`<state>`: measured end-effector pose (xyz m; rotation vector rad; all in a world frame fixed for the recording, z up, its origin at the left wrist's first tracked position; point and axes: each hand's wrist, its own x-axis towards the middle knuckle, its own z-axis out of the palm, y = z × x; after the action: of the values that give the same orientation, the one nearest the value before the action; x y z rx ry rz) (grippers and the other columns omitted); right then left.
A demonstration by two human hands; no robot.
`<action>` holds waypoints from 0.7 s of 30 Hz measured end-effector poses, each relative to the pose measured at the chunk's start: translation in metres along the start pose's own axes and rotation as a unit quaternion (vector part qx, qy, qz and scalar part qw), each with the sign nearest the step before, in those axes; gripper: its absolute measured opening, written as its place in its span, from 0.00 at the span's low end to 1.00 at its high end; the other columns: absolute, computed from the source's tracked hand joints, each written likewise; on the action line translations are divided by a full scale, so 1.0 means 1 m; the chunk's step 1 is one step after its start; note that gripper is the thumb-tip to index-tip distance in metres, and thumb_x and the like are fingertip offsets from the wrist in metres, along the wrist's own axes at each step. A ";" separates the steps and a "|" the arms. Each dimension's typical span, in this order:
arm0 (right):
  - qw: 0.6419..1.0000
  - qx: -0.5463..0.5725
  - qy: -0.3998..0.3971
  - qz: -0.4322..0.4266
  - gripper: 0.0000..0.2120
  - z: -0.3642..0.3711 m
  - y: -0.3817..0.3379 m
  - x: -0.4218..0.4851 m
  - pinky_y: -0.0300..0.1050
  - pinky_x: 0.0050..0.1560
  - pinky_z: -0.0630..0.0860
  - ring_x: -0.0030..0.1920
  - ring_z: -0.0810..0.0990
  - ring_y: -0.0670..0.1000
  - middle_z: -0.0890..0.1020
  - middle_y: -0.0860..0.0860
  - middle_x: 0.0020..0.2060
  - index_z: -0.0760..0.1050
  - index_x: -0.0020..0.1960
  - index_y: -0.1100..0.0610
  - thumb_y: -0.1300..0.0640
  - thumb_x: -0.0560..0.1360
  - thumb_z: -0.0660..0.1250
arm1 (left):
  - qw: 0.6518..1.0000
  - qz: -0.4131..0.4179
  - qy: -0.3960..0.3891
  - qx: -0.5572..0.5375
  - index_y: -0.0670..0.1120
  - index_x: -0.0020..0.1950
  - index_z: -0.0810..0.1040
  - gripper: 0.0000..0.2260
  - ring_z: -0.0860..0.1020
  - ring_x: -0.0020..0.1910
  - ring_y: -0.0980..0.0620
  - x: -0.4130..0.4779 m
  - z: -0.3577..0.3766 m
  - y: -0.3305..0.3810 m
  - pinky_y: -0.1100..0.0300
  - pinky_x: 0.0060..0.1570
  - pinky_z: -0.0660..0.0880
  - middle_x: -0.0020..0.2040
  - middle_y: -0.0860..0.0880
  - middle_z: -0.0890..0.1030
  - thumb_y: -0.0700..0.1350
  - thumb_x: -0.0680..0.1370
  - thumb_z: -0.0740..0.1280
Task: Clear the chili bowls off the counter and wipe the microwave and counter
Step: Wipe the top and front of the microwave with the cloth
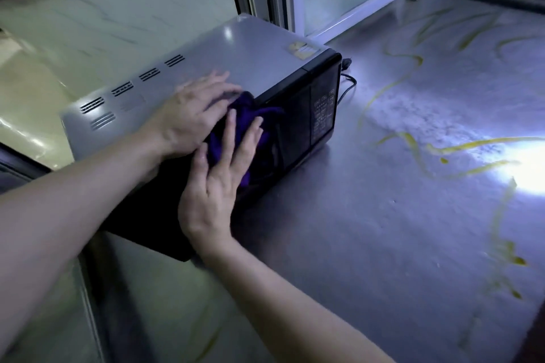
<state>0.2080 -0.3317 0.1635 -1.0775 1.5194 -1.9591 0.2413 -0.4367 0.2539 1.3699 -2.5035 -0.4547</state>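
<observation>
Wiping the microwave [236,47] is your step now: your right hand [218,183] presses the purple cloth [246,115] with straight fingers against its door, and your left hand [188,118] rests flat on top. No bowls show. Yellow smears [460,147] streak the counter [383,230], so that wipe remains.

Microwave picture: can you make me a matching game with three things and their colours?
Things:
1. cloth
2. microwave top
3. counter streaks

Colours:
A. yellow
B. purple
C. grey

Pairs: 1-B, 2-C, 3-A
</observation>
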 end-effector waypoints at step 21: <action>0.982 -0.036 0.132 0.127 0.31 -0.018 0.113 0.034 0.52 0.85 0.45 0.87 0.52 0.56 0.53 0.54 0.87 0.60 0.85 0.46 0.40 0.84 0.59 | 0.992 0.003 0.098 0.083 0.63 0.80 0.70 0.25 0.69 0.80 0.48 -0.098 -0.017 -0.108 0.41 0.82 0.59 0.81 0.55 0.71 0.61 0.83 0.54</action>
<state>0.1598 -0.3806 0.0657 -0.6296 1.7797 -1.9368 0.3824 -0.4111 0.2210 1.3896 -2.4277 -0.1045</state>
